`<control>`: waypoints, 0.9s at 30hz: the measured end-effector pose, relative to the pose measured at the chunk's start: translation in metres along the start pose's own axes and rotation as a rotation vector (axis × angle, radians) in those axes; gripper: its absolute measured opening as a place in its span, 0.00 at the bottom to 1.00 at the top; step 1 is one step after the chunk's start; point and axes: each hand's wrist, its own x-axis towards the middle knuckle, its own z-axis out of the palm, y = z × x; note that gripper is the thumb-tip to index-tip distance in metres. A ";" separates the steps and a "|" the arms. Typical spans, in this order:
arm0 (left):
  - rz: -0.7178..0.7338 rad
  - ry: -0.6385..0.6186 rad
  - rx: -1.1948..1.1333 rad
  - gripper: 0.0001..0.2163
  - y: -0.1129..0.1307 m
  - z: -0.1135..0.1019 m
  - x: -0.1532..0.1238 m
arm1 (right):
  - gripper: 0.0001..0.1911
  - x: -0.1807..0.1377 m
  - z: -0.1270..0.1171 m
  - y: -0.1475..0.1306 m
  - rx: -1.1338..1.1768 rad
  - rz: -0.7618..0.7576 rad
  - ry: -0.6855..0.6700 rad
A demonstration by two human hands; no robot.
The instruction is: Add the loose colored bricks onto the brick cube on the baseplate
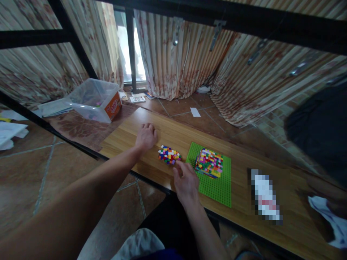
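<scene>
Two hands at a pile of small bricks beside a green baseplate

A wooden table (121, 141) runs from the far left to the near right. On it lies a pile of multicoloured bricks (169, 154), placed between the two hands. The left hand (146, 137) rests on the wood just beyond the pile's left end, fingers loosely bent; its underside is hidden, so whether it holds anything cannot be told. The right hand (187, 180) is at the pile's near right edge, with thumb and forefinger bent toward the bricks and a small gap showing between them; whether a brick is pinched at the tips cannot be told. Just right of the pile lies a green studded baseplate (214, 195), bearing a compact block of bricks (210, 162) in mixed colours on its far half. Farther right is a pixelated object (265, 196), and beyond it a person's dark sleeve (320, 126) near a white item (329, 220). On the floor at far left stands a clear plastic box (101, 112) with an orange label; striped curtains (168, 61) hang along the far side.
</scene>
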 end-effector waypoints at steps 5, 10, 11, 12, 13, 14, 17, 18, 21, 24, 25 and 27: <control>-0.002 0.002 -0.014 0.13 -0.001 0.002 0.000 | 0.12 0.013 0.010 0.000 -0.136 0.003 -0.061; -0.002 0.004 -0.005 0.13 -0.001 0.003 0.000 | 0.06 0.018 0.015 -0.002 -0.248 0.037 -0.080; 0.000 0.002 -0.005 0.13 -0.001 0.002 0.000 | 0.06 0.017 0.015 -0.001 -0.248 0.033 -0.078; 0.003 -0.001 -0.005 0.13 -0.001 0.002 0.000 | 0.06 0.016 0.015 0.000 -0.242 0.022 -0.075; 0.005 -0.003 -0.004 0.13 -0.001 0.002 0.000 | 0.07 0.015 0.015 0.001 -0.233 0.009 -0.069; 0.004 -0.005 -0.004 0.13 -0.001 0.002 0.000 | 0.07 0.014 0.014 0.002 -0.221 -0.006 -0.063; -0.003 -0.002 -0.008 0.12 0.000 0.001 0.000 | 0.07 0.011 0.013 0.005 -0.187 -0.043 -0.046; -0.008 0.002 -0.011 0.11 0.000 0.001 0.000 | 0.06 0.011 0.012 0.005 -0.182 -0.049 -0.045; -0.011 0.003 -0.018 0.11 0.001 0.000 0.000 | 0.06 0.012 0.010 0.004 -0.168 -0.061 -0.061; -0.007 -0.006 -0.024 0.11 0.001 -0.001 0.000 | 0.10 0.014 0.007 0.001 -0.144 -0.083 -0.077; -0.007 -0.009 -0.022 0.11 0.001 -0.001 0.000 | 0.11 0.015 0.006 0.000 -0.143 -0.093 -0.084; -0.014 -0.013 -0.018 0.12 0.002 -0.002 0.000 | 0.11 0.016 0.006 -0.001 -0.153 -0.110 -0.102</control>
